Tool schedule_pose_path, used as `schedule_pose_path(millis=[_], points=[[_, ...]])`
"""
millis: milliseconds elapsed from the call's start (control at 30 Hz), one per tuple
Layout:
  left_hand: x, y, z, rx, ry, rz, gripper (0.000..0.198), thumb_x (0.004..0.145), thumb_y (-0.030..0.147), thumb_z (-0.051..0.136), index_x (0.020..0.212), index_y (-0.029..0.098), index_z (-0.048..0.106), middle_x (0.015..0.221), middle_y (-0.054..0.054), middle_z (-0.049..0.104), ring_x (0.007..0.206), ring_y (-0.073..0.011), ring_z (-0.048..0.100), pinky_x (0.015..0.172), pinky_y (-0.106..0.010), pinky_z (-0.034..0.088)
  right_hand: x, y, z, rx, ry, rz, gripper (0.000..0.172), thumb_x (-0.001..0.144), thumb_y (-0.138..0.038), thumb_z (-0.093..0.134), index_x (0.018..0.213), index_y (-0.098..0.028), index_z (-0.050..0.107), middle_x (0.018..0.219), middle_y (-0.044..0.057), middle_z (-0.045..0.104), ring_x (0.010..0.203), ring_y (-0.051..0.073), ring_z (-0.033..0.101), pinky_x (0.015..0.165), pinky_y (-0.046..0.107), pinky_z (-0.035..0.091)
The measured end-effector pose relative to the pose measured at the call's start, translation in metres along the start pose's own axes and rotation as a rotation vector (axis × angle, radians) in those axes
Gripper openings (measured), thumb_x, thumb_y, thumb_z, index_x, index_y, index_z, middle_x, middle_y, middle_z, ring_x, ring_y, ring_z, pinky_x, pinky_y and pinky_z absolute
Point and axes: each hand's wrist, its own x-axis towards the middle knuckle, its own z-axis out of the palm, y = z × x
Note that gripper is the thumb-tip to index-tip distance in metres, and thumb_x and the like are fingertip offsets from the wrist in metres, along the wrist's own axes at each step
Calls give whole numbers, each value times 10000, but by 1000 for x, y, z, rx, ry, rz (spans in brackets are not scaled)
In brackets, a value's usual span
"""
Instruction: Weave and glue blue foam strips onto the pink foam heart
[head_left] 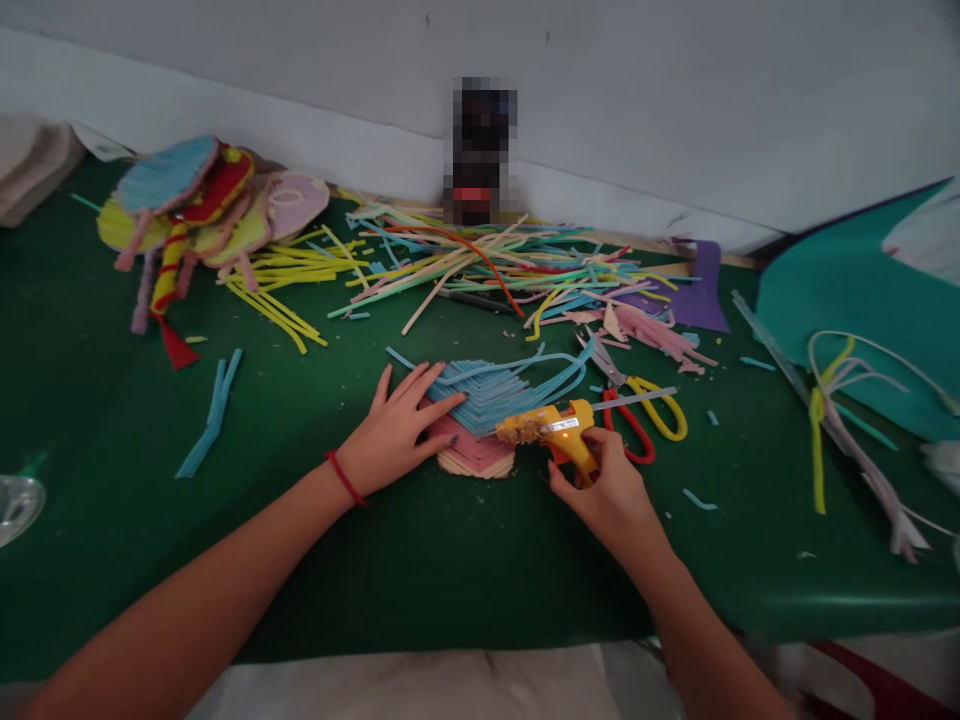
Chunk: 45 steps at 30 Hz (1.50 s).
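Observation:
A round craft piece of pink and blue pipe cleaners laid in V-shaped rows lies flat on the green table. My left hand rests on its left side with fingers spread, pressing on the rows. Loose blue pipe-cleaner ends stick out to the right. My right hand grips a yellow hot glue gun by its handle, a glue stick jutting from its back. The nozzle points left, at the piece's right edge; whether it touches cannot be told. A small orange light glows on the gun's body.
Scissors with red and yellow handles lie just behind the glue gun. A heap of coloured pipe cleaners spreads along the wall. Finished fan-shaped pieces are stacked at back left. Teal sheet stands at right; two blue strips lie left.

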Motion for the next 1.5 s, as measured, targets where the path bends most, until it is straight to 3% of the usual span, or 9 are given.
schedule_pose_path(millis=[600,1267,1500], points=[[1,3,-4,-7,-61,-26,473,905,415,509,1361,301,462,1532,-130,268,1417,-316,209,1110,-625,113,-3,0,2,4,24,30,474,663,-465,634,1029,-219,460,884,65,650,602,186,630,560,322,521],[-1,0,-1,-17,-49,-7,502,886,444,528,1366,316,452,1542,-118,246,1420,-318,195,1115,-623,96,-2,4,-2,-10,66,40,465,650,-479,624,999,-214,468,860,69,660,575,185,628,564,323,521],[0,0,-1,-15,-51,-7,494,888,443,526,1361,315,460,1539,-125,249,1419,-324,195,1113,-624,104,-2,5,-5,-25,93,29,464,639,-487,621,984,-213,475,896,96,670,733,230,666,633,339,540]])
